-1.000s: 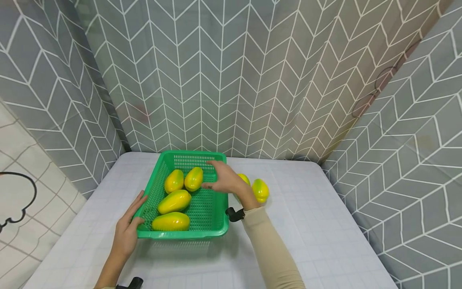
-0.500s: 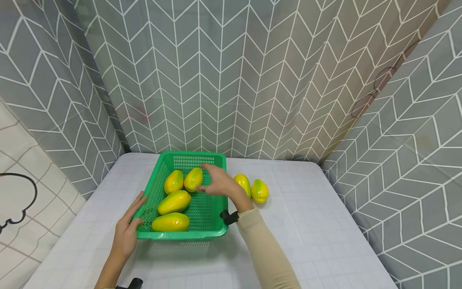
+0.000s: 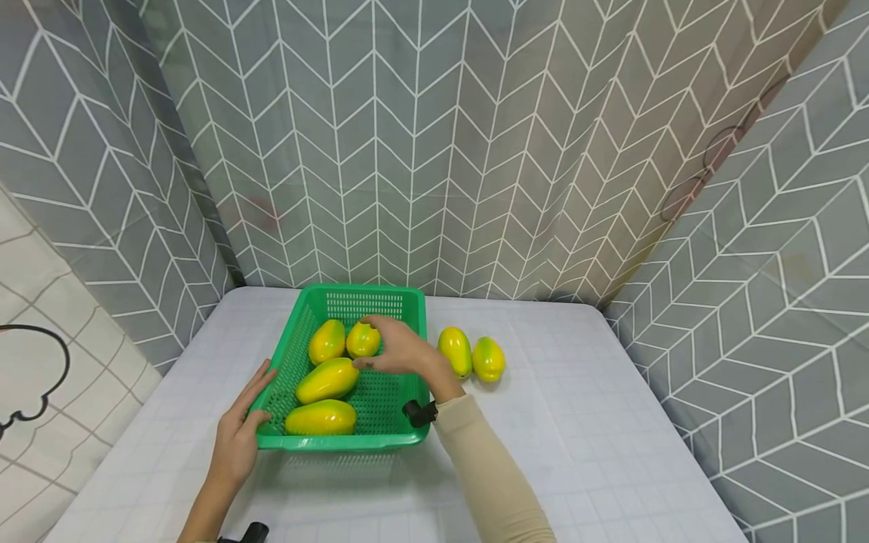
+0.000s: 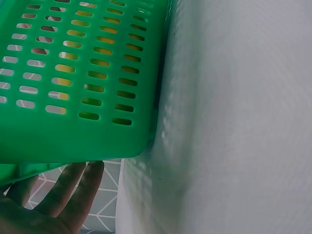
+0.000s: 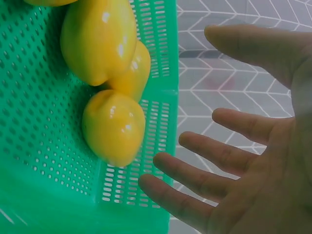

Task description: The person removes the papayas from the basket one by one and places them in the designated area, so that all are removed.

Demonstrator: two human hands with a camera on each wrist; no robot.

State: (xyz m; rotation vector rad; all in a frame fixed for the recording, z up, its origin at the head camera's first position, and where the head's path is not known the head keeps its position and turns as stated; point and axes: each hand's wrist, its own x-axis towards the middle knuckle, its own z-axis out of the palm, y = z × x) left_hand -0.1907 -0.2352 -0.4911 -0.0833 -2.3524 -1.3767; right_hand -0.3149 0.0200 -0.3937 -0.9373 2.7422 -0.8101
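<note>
A green plastic basket [image 3: 400, 436] holds several yellow-green mangoes, two at the back and two in front of them. At the basket's left side my left hand [image 3: 237, 434] grips the rim near the front corner, thumb over the edge. The left wrist view shows its fingers [image 4: 78, 197] under the rim. My right hand [image 3: 400, 347] reaches over the basket's right side toward the back right mango [image 3: 363, 341] and overlaps its edge in the head view. Seen from the right wrist, that hand's fingers [image 5: 195, 178] are spread, with the palm holding nothing and a mango [image 5: 114, 127] beyond them.
Two more mangoes lie on the white tablecloth right of the basket, the nearer one [image 3: 455, 351] beside the other [image 3: 489, 359]. The table [image 3: 611, 452] ends at a grey patterned curtain [image 3: 475, 151] behind and at both sides.
My right hand has moved left and slightly down over the basket, closer to the back right mango. The left hand and the basket have stayed in place.
</note>
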